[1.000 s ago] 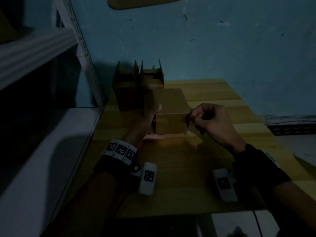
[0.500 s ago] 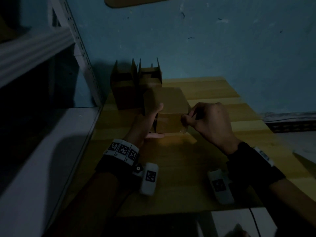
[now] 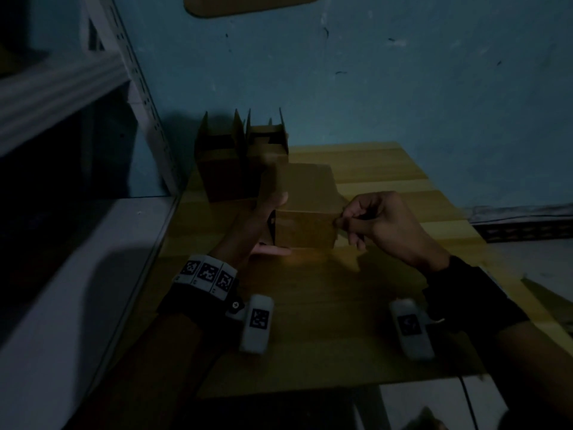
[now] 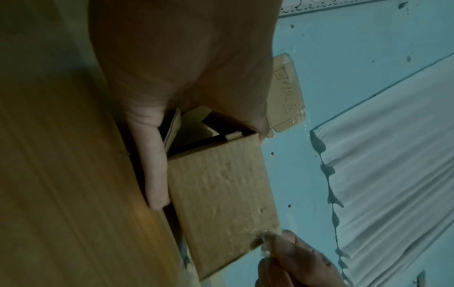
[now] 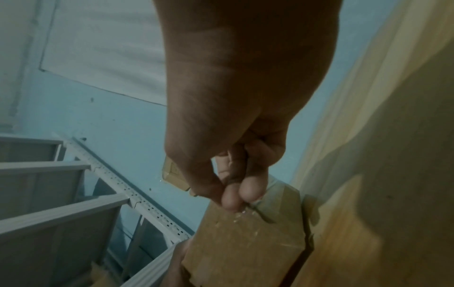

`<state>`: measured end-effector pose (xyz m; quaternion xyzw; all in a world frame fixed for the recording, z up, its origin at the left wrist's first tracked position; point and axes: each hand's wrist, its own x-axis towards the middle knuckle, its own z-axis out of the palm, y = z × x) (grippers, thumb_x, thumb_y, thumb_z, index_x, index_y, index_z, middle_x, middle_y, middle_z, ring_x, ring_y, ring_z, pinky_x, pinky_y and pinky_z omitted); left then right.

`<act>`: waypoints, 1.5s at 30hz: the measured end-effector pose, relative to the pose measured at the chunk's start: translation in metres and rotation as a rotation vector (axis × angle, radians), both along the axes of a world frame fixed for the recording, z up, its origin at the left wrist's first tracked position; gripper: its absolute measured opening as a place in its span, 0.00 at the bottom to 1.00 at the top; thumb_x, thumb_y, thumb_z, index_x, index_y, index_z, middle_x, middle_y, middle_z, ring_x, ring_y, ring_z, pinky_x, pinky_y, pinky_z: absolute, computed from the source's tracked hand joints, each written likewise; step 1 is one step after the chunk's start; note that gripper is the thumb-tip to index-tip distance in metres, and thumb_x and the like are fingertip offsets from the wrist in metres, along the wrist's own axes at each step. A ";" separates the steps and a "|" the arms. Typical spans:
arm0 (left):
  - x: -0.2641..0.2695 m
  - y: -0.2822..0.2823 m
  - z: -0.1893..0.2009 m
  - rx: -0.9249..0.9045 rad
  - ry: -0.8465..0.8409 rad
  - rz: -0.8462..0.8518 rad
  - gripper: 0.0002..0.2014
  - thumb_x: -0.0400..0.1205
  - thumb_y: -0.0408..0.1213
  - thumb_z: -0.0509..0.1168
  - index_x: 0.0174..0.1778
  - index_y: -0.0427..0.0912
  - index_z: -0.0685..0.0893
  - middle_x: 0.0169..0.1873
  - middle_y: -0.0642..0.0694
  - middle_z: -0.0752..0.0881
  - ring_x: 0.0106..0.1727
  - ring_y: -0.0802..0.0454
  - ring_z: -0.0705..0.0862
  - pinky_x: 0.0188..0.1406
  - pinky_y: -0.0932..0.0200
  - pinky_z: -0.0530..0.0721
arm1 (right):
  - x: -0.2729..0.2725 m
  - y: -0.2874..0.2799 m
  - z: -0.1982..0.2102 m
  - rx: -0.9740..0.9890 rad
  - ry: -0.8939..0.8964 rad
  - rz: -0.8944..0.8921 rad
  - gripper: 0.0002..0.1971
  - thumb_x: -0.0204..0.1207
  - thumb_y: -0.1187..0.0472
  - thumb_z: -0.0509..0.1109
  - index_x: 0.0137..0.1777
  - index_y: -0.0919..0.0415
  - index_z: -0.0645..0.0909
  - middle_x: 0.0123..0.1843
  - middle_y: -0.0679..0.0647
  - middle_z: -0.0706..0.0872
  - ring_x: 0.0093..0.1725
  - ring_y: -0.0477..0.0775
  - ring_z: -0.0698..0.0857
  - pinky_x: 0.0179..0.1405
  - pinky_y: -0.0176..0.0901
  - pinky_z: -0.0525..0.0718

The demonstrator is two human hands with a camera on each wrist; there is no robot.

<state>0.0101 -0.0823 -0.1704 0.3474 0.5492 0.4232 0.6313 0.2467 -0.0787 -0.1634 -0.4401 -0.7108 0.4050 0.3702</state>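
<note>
A small brown cardboard box (image 3: 305, 229) lies on its side on the wooden table (image 3: 325, 321). My left hand (image 3: 263, 218) holds its open left end, thumb over the top and one finger along the bottom front edge (image 4: 157, 170). The box's front face (image 4: 221, 194) is dented. My right hand (image 3: 341, 220) pinches a strip of clear tape (image 5: 270, 196) at the box's upper right corner (image 5: 245, 242), fingertips pressed together (image 5: 233, 202). In the left wrist view the right hand (image 4: 290, 252) meets that corner.
Two open cardboard boxes (image 3: 217, 169) (image 3: 268, 144) stand side by side behind the left hand, against the blue wall. A white metal shelf unit (image 3: 77, 243) runs along the table's left side. A cardboard label (image 3: 248, 4) is taped to the wall.
The right hand's fingertips moved a little left over the box's corner, then back right, still pinching. The left hand and the box have stayed put.
</note>
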 end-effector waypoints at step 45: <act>0.005 0.004 0.000 -0.004 0.033 0.042 0.39 0.73 0.56 0.75 0.78 0.48 0.70 0.67 0.42 0.79 0.54 0.44 0.85 0.34 0.49 0.90 | -0.017 -0.003 0.005 0.153 -0.459 -0.179 0.12 0.76 0.48 0.79 0.39 0.51 0.82 0.35 0.45 0.88 0.34 0.43 0.87 0.30 0.37 0.76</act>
